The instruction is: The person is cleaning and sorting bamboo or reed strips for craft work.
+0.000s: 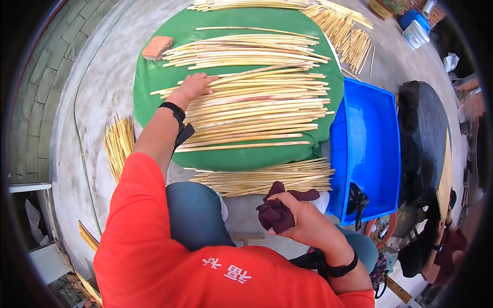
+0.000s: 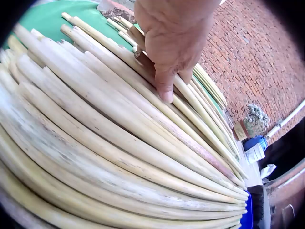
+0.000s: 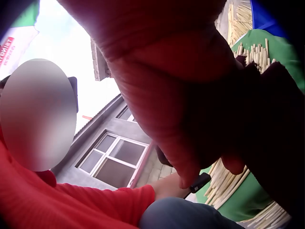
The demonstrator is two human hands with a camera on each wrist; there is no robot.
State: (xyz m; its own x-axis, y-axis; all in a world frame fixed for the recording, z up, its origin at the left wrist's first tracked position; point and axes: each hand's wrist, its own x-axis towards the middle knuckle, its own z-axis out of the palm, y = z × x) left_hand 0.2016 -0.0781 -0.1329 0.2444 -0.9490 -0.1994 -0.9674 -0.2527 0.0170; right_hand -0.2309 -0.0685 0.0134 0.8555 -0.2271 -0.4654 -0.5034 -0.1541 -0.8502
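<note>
Rows of long pale yellow peeled stalks (image 1: 257, 110) lie side by side across a round table covered in green cloth (image 1: 154, 115). My left hand (image 1: 194, 86) is over the left part of the middle row, thumb and fingers around a stalk (image 2: 190, 102); in the left wrist view, the thumb (image 2: 165, 88) reaches down among the stalks. In front of my body, my right hand (image 1: 314, 222) grips a bunched dark maroon cloth (image 1: 276, 215). The right wrist view shows this cloth (image 3: 276, 129) in shadow, bulging out of the hand.
A brick (image 1: 157, 47) sits at the table's upper left. Beside the table's right edge stands a blue plastic tub (image 1: 372, 149). More stalk bundles lie on the floor at left (image 1: 119, 146) and near my knees (image 1: 267, 177). Another person's arm (image 1: 436, 246) shows at far right.
</note>
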